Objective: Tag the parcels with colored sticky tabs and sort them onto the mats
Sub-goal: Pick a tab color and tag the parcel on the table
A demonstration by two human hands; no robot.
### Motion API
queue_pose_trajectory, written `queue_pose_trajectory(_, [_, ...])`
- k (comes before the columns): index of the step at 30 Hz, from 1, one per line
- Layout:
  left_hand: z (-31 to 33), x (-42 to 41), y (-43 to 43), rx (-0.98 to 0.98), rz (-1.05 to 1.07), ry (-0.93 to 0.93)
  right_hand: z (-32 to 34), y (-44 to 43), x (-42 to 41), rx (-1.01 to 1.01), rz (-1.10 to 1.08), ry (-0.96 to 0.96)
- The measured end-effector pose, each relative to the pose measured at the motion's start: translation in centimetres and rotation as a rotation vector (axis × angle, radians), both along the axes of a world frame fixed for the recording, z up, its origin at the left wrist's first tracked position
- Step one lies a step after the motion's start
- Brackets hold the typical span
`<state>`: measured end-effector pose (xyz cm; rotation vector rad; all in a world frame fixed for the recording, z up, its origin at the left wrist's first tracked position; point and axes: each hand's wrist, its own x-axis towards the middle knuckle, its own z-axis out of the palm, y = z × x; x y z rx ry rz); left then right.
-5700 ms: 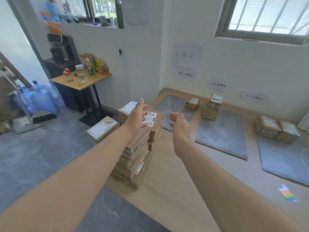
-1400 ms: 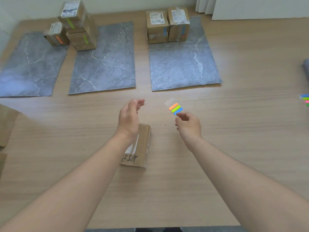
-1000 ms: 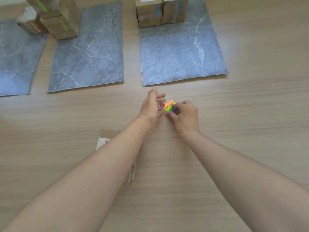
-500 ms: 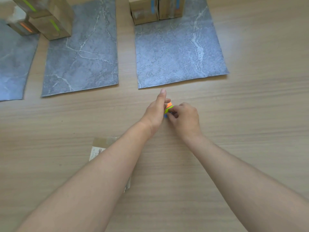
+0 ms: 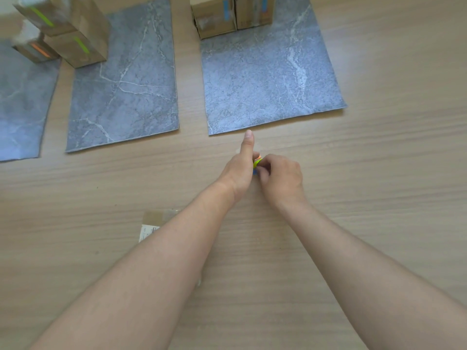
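My right hand [image 5: 280,178] pinches the tab strip [image 5: 257,162], my left hand [image 5: 240,173] meets it, grip hidden; a crooked pull could curl or double-peel tabs.

Clock face centred where the left hand [image 5: 240,173] and right hand [image 5: 281,179] meet at the sticky tabs [image 5: 257,162]; 12 = away from the person.

- 12 to 1: right mat [image 5: 267,82], flat, near part bare. It is blocked only at the far edge by the blue-tabbed parcels [image 5: 214,18], two side by side.
- 10 to 11: middle mat [image 5: 126,97], passable except at its far-left corner, where the green-tabbed stack [image 5: 75,39] stands two high.
- 10, farther out: left mat [image 5: 20,102], with the orange-tabbed parcel [image 5: 34,48] just beside the stack.
- 2 through 5: bare worktop [image 5: 379,173], the widest free lane.
- 7: flat parcel [image 5: 156,218], mostly hidden under the left forearm.
- Worktop strips between the mats are unobstructed.
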<state>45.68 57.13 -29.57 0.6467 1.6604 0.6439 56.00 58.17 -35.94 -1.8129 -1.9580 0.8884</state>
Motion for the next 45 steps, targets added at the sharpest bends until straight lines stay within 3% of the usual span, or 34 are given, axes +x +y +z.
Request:
queue_pose_trajectory(3, [0.1, 0.1, 0.0, -0.010, -0.015, 0.037, 0.9, 0.6, 0.6, -0.159, -0.167, 0.054])
queue_pose_trajectory(6, [0.1, -0.1, 0.0, -0.012, -0.007, 0.050, 0.8, 0.7, 1.8, -0.265, -0.444, 0.244])
queue_pose_trajectory(8, [0.3, -0.1, 0.0, -0.005, 0.012, 0.040, 0.8, 0.5, 3.0, -0.277, -0.606, 0.383])
queue_pose_trajectory(12, [0.6, -0.1, 0.5, -0.012, 0.150, -0.074, 2.8, -1.1, 4.3, -0.191, -0.726, 0.540])
queue_pose_trajectory(17, [1.9, 0.5, -1.3, 0.111, 0.426, -0.041, 4.5, -3.7, 4.6, -0.029, -0.645, 0.645])
queue_pose_trajectory(19, [2.3, 1.2, -3.4, 0.124, 0.395, -0.041, 5.2, -5.1, 4.2, 0.055, -0.555, 0.640])
queue_pose_trajectory(26, [4.0, 0.1, -9.9, 0.123, 0.351, -0.295, 7.3, -10.3, 1.5, 0.259, -0.225, 0.559])
queue_pose_trajectory(36, [6.6, -5.9, -19.0, 0.214, 0.293, -0.415, 9.3, -18.9, -2.4, 0.527, 0.015, 0.435])
queue_pose_trajectory(45, [5.3, -11.2, -28.0, 0.306, 0.241, -0.220, 10.0, -26.3, -4.9, 0.518, -0.047, 0.347])
